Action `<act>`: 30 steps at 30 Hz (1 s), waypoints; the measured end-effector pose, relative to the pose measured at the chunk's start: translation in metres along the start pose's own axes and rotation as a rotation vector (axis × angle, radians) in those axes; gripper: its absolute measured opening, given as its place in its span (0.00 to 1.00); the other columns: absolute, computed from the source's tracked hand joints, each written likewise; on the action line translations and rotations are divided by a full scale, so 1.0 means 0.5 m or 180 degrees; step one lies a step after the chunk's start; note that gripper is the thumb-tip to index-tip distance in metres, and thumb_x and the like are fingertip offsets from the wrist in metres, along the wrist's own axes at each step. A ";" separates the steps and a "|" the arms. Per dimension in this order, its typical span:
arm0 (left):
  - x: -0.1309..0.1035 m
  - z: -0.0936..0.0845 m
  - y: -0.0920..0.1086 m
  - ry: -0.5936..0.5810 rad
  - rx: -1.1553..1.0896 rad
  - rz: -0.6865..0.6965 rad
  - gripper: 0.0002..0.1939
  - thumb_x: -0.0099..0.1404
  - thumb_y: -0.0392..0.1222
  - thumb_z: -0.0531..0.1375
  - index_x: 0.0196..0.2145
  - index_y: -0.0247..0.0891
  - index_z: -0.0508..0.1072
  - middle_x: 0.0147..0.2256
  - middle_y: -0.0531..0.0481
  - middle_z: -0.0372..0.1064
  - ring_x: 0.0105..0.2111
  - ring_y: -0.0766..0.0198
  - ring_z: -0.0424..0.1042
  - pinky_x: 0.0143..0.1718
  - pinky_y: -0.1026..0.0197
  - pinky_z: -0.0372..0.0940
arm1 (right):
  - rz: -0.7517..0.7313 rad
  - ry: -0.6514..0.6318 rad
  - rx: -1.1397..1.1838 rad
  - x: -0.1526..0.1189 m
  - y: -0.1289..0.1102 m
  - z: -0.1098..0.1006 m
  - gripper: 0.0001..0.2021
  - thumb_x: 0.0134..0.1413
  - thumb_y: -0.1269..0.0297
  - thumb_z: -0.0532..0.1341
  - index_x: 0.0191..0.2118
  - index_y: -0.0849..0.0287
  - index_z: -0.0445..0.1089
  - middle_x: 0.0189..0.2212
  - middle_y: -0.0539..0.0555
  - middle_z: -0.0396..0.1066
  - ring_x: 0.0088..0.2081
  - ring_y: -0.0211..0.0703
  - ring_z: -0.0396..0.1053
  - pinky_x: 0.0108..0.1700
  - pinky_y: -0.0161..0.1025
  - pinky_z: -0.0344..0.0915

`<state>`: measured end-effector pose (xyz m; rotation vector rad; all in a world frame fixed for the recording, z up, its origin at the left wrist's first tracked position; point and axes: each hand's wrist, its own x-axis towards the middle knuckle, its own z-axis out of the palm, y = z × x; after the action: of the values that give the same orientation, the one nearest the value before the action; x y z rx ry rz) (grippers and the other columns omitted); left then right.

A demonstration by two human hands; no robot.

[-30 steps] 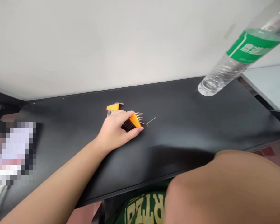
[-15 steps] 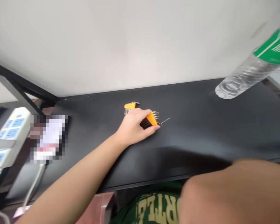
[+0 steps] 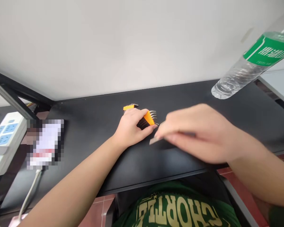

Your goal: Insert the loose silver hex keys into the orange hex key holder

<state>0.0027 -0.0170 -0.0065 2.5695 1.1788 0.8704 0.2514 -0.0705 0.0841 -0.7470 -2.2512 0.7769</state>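
My left hand [image 3: 133,127] rests on the black table, its thumb and fingers closed around an orange hex key holder [image 3: 148,117]. Several bent silver keys [image 3: 153,114] stick out of the holder's right side. Just behind that hand lies a second orange holder [image 3: 128,107] with hex keys in it, partly covered by the fingers. To the right, my right hand [image 3: 196,132] is pinched over the table, blurred by motion. From its fingertips projects a short silver bar [image 3: 153,140], which looks like the end of a hex key; the remainder is hidden in the hand.
A clear water bottle [image 3: 234,77] with a green label stands at the back right, near the wall [image 3: 132,47]. On the left lie a pixelated phone-like object [image 3: 47,138] with a white cable [image 3: 30,192] and a white power strip [image 3: 8,135]. The table's front edge [image 3: 156,181] runs close to my body.
My right hand has come in from the lower right, over the table beside the left hand, with the silver hex key in its fingers. The left hand keeps its hold. The view has shifted slightly.
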 end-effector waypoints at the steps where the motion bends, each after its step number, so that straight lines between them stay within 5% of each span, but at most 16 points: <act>1: 0.000 -0.001 0.001 0.0039 0.0011 0.0000 0.19 0.65 0.56 0.65 0.45 0.40 0.76 0.34 0.50 0.76 0.36 0.60 0.74 0.47 0.54 0.69 | 0.0143 0.0233 0.0097 0.001 0.024 0.003 0.09 0.66 0.72 0.59 0.44 0.55 0.77 0.36 0.50 0.78 0.32 0.37 0.74 0.38 0.37 0.71; 4: 0.001 0.000 0.002 0.0180 0.0020 0.0038 0.20 0.64 0.56 0.66 0.47 0.40 0.75 0.35 0.50 0.76 0.35 0.61 0.73 0.46 0.56 0.69 | 0.0802 0.1099 0.0831 0.001 0.101 0.025 0.07 0.66 0.68 0.60 0.43 0.57 0.76 0.27 0.48 0.73 0.23 0.37 0.71 0.30 0.38 0.69; 6: 0.001 0.002 0.000 0.0208 0.0003 0.0028 0.20 0.64 0.56 0.65 0.47 0.40 0.75 0.35 0.50 0.76 0.34 0.62 0.73 0.46 0.56 0.69 | 0.0940 0.1253 0.1227 -0.002 0.136 0.043 0.06 0.66 0.66 0.61 0.42 0.58 0.76 0.23 0.47 0.71 0.23 0.38 0.72 0.31 0.39 0.70; 12: 0.000 0.006 -0.003 0.0245 -0.0009 -0.0100 0.20 0.63 0.56 0.66 0.46 0.42 0.75 0.35 0.50 0.76 0.34 0.61 0.73 0.45 0.55 0.69 | 0.1087 0.0798 0.1536 -0.005 0.149 0.074 0.06 0.66 0.65 0.62 0.42 0.59 0.76 0.23 0.47 0.71 0.22 0.37 0.71 0.31 0.38 0.69; 24: -0.001 0.008 -0.002 0.0253 -0.0016 -0.0137 0.20 0.62 0.57 0.66 0.45 0.41 0.75 0.34 0.51 0.76 0.35 0.61 0.73 0.48 0.54 0.70 | 0.1193 0.0589 0.1267 -0.002 0.144 0.079 0.08 0.66 0.67 0.59 0.42 0.59 0.76 0.22 0.46 0.70 0.23 0.37 0.71 0.32 0.37 0.68; 30: -0.001 0.007 -0.004 0.0140 0.0106 0.0013 0.17 0.63 0.55 0.66 0.44 0.42 0.76 0.30 0.53 0.72 0.32 0.63 0.70 0.53 0.52 0.68 | 0.0771 0.0302 0.0565 -0.003 0.150 0.068 0.09 0.68 0.69 0.57 0.44 0.58 0.76 0.24 0.47 0.72 0.25 0.36 0.71 0.33 0.35 0.66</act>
<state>0.0031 -0.0159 -0.0103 2.5927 1.2105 0.9204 0.2503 -0.0329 0.0111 -0.9598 -1.9998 1.0188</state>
